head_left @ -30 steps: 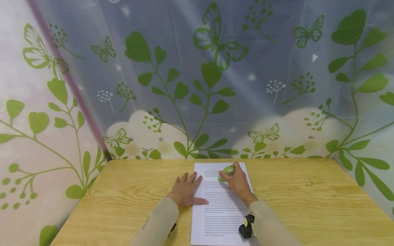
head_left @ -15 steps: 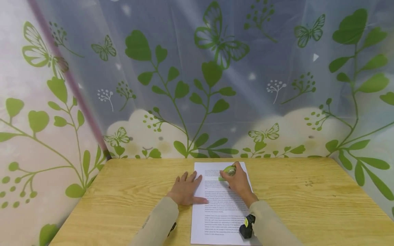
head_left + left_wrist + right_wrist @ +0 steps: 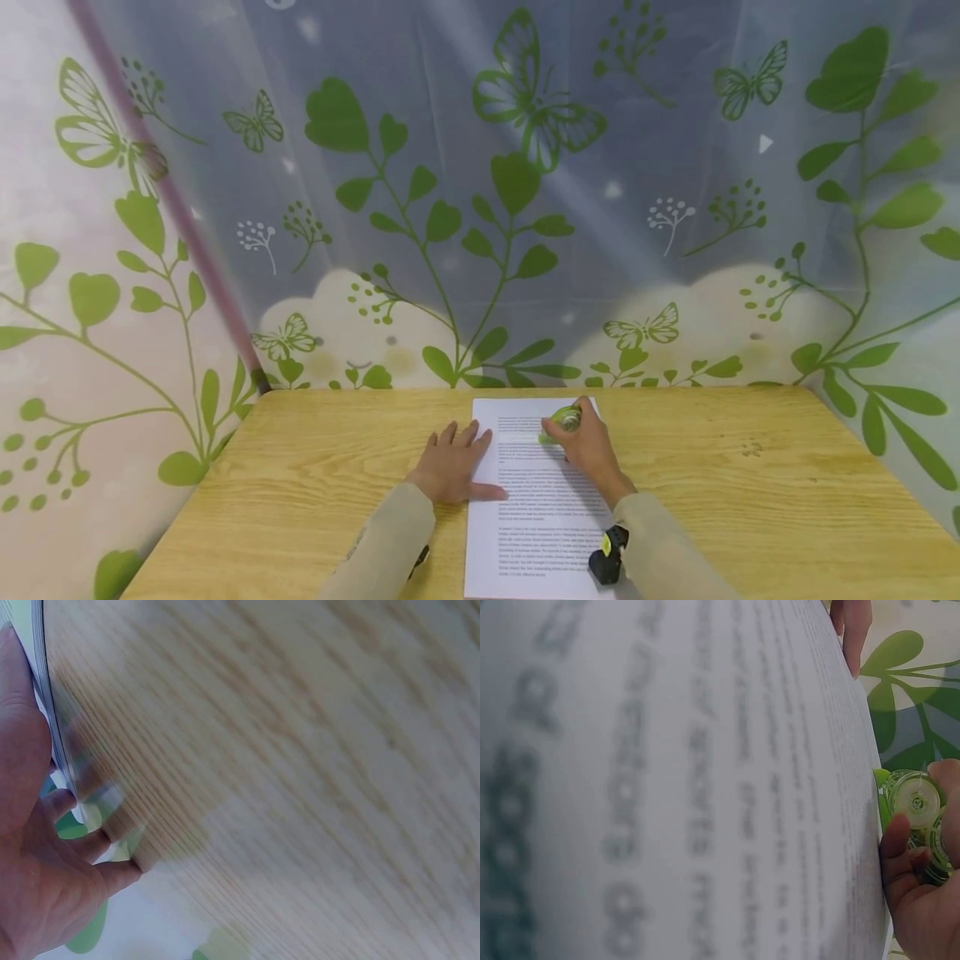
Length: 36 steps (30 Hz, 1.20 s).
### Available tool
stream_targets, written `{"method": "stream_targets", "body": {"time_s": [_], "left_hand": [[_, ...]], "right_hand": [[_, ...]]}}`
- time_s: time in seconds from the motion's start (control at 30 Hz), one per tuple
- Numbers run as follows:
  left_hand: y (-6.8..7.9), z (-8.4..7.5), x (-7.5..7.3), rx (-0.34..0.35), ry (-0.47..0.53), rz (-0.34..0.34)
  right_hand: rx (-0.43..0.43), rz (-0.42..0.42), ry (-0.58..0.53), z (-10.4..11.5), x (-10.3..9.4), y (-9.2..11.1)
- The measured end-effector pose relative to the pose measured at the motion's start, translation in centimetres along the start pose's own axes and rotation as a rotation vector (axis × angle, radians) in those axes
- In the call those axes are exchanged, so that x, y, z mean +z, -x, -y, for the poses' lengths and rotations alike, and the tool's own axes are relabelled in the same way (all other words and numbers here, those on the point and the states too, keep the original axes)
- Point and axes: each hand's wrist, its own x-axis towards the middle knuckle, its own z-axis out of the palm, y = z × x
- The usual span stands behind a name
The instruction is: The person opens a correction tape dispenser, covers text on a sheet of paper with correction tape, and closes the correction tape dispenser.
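A white stack of printed paper (image 3: 483,542) lies lengthwise on the wooden table, its top sheet full of text lines. My right hand (image 3: 592,446) pinches a green see-through correction tape (image 3: 567,418) between thumb and fingers. Its tip points left and meets the page among the upper lines; the right wrist view shows round reels inside the case (image 3: 916,801). Spread flat at the stack's left edge is my left hand (image 3: 450,468), its thumb reaching over the page. In the left wrist view, several fingers of that hand (image 3: 52,877) extend beside the layered sheet edges (image 3: 54,712).
The light wooden table (image 3: 315,500) spreads to both sides of the stack. Behind it hangs a curtain (image 3: 450,208) printed with green leaves and butterflies. A black wrist device (image 3: 607,558) sits under the right sleeve, close over the page.
My right hand has shifted a little to the right across the page, carrying the correction tape with it. The left hand and the paper have stayed in place.
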Motion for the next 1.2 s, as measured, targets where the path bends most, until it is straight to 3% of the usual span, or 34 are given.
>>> {"method": "stream_targets", "body": {"time_s": [1.2], "left_hand": [[-0.1,0.1,0.2,-0.009,0.002,0.016]], "right_hand": [[0.011,0.02,0.054,-0.8,-2.3,-0.1]]}}
